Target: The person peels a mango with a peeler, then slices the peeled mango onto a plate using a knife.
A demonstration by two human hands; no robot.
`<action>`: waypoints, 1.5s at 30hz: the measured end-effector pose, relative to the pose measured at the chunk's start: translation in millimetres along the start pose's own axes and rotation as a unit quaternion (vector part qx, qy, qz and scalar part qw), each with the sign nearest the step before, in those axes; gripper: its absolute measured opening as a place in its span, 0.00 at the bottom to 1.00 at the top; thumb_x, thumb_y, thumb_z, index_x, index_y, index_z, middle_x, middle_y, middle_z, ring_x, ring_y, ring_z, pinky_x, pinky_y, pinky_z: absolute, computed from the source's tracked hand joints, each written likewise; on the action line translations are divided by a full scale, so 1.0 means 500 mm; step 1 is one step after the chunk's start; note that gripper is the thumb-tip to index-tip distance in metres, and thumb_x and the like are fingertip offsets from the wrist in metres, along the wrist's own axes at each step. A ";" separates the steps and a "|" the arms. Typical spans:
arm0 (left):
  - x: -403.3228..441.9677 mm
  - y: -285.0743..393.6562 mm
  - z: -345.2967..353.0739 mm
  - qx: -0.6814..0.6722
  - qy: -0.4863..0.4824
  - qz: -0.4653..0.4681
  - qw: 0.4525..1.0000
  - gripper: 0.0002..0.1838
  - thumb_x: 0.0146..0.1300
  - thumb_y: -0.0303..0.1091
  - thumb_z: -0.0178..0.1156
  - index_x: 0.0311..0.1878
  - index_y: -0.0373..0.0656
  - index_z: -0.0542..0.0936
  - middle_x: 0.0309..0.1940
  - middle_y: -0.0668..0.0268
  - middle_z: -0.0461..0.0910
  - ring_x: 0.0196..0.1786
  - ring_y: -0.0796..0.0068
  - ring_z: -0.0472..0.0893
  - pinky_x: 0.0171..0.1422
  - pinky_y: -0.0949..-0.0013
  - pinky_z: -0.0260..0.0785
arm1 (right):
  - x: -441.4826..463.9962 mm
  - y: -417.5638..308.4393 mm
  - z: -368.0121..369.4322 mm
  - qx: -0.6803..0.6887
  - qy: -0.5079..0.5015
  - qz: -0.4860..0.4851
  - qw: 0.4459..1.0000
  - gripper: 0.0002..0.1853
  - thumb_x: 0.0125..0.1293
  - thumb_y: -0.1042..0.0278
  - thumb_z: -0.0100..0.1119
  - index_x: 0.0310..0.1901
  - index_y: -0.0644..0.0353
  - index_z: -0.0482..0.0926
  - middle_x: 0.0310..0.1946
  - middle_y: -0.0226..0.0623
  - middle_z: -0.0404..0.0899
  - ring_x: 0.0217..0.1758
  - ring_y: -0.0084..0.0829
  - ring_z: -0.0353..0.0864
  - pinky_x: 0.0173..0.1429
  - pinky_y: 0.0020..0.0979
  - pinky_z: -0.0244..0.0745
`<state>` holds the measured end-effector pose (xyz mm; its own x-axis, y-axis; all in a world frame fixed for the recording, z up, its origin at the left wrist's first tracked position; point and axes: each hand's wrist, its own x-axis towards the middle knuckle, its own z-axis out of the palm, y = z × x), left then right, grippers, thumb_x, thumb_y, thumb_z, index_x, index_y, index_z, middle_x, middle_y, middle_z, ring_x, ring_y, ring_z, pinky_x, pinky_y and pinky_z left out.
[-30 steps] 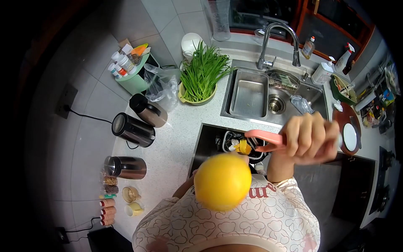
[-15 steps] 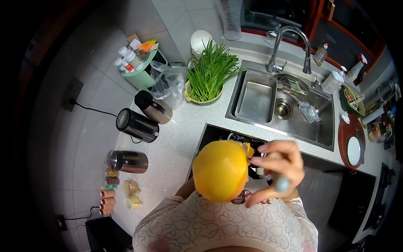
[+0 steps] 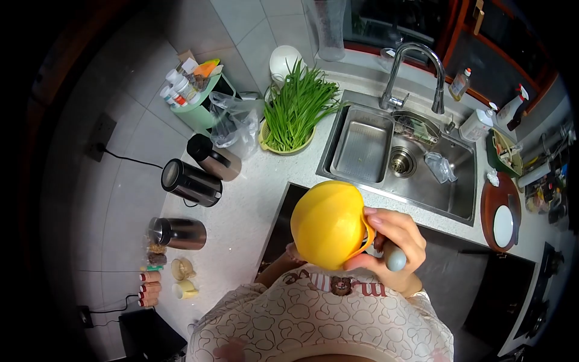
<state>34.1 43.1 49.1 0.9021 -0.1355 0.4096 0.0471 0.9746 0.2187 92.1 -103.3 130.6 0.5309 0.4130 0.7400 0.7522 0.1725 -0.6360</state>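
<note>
A large yellow fruit (image 3: 329, 226) is held up in front of my chest, a strip of its peel standing off at the right side. My left hand (image 3: 294, 253) supports it from behind and below, mostly hidden by the fruit. My right hand (image 3: 399, 241) is wrapped round a peeler, whose grey handle end (image 3: 395, 259) sticks out of the grip. The peeler's head is at the fruit's right side, largely hidden by fingers and peel.
Ahead is a steel sink (image 3: 431, 187) with a tray (image 3: 362, 145) and faucet (image 3: 416, 51). Green leafy stalks (image 3: 298, 108) fill a basket. Kettles (image 3: 192, 183), cups (image 3: 184, 289) and small bottles stand left. A white plate (image 3: 503, 226) lies right.
My right hand has moved back to the fruit with the peeler, and a peel strip now lifts from it. The fruit has risen and shifted right. The bin below is now hidden.
</note>
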 end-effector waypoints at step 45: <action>0.006 0.028 -0.001 -0.018 0.137 0.105 0.985 0.32 0.66 0.56 0.51 0.63 0.41 0.66 0.53 0.38 0.67 0.36 0.50 0.80 0.18 0.72 0.72 | 0.202 0.062 -0.036 0.734 -0.033 -0.177 0.655 0.18 0.72 0.60 0.49 0.26 0.56 0.60 0.14 0.29 0.62 0.12 0.20 0.60 0.11 0.22 0.63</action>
<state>37.5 56.4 52.6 0.9754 0.1179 0.1861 -0.1419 0.9824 0.1216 176.3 -72.1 189.5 0.3707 0.1449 0.9174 -0.3869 0.9221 0.0106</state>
